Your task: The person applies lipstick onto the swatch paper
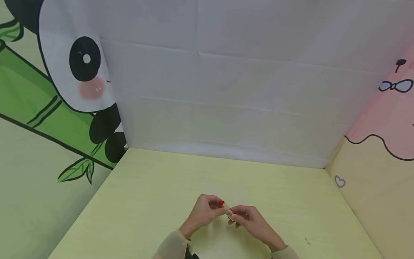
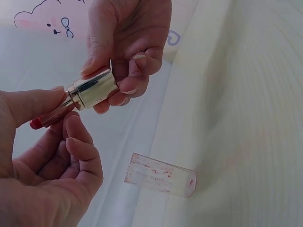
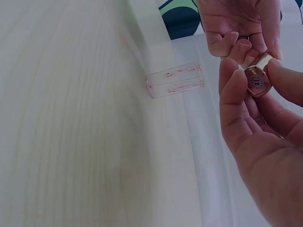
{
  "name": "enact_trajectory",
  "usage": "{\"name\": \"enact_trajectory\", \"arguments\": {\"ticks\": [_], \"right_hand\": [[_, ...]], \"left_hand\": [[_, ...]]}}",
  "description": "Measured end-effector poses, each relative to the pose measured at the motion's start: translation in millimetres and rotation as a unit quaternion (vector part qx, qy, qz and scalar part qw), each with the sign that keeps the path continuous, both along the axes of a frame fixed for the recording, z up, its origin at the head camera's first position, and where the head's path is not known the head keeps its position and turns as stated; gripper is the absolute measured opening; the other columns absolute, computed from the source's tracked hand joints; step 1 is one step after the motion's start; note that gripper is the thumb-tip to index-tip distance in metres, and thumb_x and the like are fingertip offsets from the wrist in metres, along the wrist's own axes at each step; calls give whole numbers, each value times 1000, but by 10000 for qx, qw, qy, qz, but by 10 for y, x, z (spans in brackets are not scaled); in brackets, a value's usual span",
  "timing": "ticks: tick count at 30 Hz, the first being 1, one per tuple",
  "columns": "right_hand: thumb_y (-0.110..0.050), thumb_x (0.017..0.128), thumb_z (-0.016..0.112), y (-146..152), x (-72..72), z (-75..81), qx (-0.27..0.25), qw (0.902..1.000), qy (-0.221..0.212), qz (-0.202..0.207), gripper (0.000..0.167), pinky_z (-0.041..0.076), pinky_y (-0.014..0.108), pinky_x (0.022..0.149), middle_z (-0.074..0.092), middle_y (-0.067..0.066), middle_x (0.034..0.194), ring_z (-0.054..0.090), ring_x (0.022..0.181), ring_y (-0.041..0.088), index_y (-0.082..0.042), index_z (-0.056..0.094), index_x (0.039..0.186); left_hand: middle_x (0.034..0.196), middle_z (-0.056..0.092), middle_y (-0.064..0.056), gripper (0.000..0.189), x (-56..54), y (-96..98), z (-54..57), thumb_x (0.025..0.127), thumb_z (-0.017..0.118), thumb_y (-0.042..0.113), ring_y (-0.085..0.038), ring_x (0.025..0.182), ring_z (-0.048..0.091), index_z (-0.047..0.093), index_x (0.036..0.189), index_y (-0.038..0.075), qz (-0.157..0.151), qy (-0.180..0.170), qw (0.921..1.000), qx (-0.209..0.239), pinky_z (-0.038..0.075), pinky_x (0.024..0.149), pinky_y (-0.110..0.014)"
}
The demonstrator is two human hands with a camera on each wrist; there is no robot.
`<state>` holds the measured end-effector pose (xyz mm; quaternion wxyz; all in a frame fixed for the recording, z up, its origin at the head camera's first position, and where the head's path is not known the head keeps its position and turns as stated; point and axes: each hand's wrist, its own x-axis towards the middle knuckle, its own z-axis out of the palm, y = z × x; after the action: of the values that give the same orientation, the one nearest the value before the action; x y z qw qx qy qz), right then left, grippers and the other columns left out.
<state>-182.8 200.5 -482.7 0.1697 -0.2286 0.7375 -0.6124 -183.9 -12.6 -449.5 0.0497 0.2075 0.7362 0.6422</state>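
Note:
A gold lipstick [image 2: 96, 90] with a red bullet tip [image 2: 36, 124] is held between both hands. My left hand [image 1: 202, 213] pinches its narrow upper part between thumb and finger, just behind the red tip. Around the wide gold base, the thumb and fingers of my right hand [image 1: 253, 221] grip. The round-cornered base end [image 3: 258, 83], with a small printed label, faces the right wrist camera. In the left wrist view a clear cap [image 2: 160, 176] with reddish smears lies on the table, apart from the hands.
The pale yellow table [image 1: 161, 180] runs back to a white sheet [image 1: 226, 108]. Side walls bear a panda drawing [image 1: 74, 72] at left and a pink drawing [image 1: 385, 118] at right. A small brown mark [image 1: 307, 240] lies right of the right forearm.

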Motion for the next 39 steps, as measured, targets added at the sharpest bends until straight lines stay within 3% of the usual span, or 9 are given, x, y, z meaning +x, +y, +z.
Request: {"name": "enact_trajectory", "arguments": {"ticks": [2, 8, 11, 16, 19, 23, 26, 34, 39], "right_hand": [[-12, 99, 53, 2, 6, -7, -83, 9999, -34, 52, 28, 53, 32, 71, 61, 28, 109, 65, 91, 32, 6, 60, 119], [-13, 99, 52, 28, 0, -33, -109, 9995, 83, 298, 27, 53, 38, 72, 62, 28, 106, 63, 92, 39, 5, 60, 119], [-14, 99, 52, 40, -2, -28, -99, 9991, 112, 401, 28, 53, 42, 73, 63, 26, 106, 62, 93, 41, 4, 60, 119], [-14, 99, 53, 44, 11, 1, -218, 9992, -16, 339, 30, 53, 43, 75, 61, 28, 110, 61, 96, 41, 6, 59, 121], [-14, 99, 52, 52, 19, -4, -342, 9986, -217, 327, 30, 52, 41, 76, 59, 32, 110, 62, 96, 36, 7, 58, 121], [-15, 100, 52, 61, 25, -9, -360, 9980, -346, 375, 31, 52, 38, 77, 58, 33, 109, 63, 95, 29, 8, 58, 121], [-15, 100, 51, 62, 22, -3, -342, 9979, -350, 422, 34, 53, 36, 76, 58, 32, 109, 64, 94, 27, 11, 57, 121], [-12, 101, 48, 74, -1, -21, -527, 9952, -362, 741, 36, 52, 31, 74, 56, 36, 108, 63, 92, 23, 18, 52, 120], [-12, 101, 47, 69, -11, -42, -595, 9951, -393, 690, 35, 52, 32, 76, 54, 36, 112, 62, 96, 23, 17, 52, 121]], "left_hand": [[78, 68, -11, 6, -12, 3, -34, 82, 73, 1, -24, 68, 66, 70, 84, -4, -14, 38, 10000, 25, 51, 59, -24], [77, 69, -4, 7, -114, 14, -270, 82, 75, 8, -18, 66, 66, 72, 84, 2, -20, 57, 10000, -30, 53, 60, -26], [76, 69, -1, 10, -139, 9, -321, 82, 77, 13, -17, 66, 66, 73, 84, 4, -40, 84, 10000, -14, 53, 60, -28], [76, 69, -1, 10, -134, 8, -290, 82, 77, 14, -16, 66, 66, 73, 84, 5, -36, 154, 9999, -5, 54, 61, -28], [77, 69, -6, 8, -65, 5, -150, 82, 75, 8, -17, 67, 66, 73, 84, 1, -99, 152, 9998, -21, 53, 61, -27], [77, 69, -5, 8, -79, 6, -176, 82, 75, 7, -17, 67, 66, 73, 85, 1, -149, 161, 9997, -50, 53, 61, -27], [76, 69, 1, 8, -148, 7, -311, 82, 76, 12, -15, 66, 66, 73, 85, 5, -180, 246, 9995, -8, 54, 61, -28], [76, 68, 2, 11, -135, -17, -273, 83, 76, 17, -14, 66, 66, 73, 83, 7, -278, 376, 9989, 7, 54, 62, -29], [77, 69, -2, 8, -120, -17, -224, 83, 76, 12, -13, 65, 65, 72, 83, 4, -225, 310, 9992, -95, 53, 61, -27]]}}
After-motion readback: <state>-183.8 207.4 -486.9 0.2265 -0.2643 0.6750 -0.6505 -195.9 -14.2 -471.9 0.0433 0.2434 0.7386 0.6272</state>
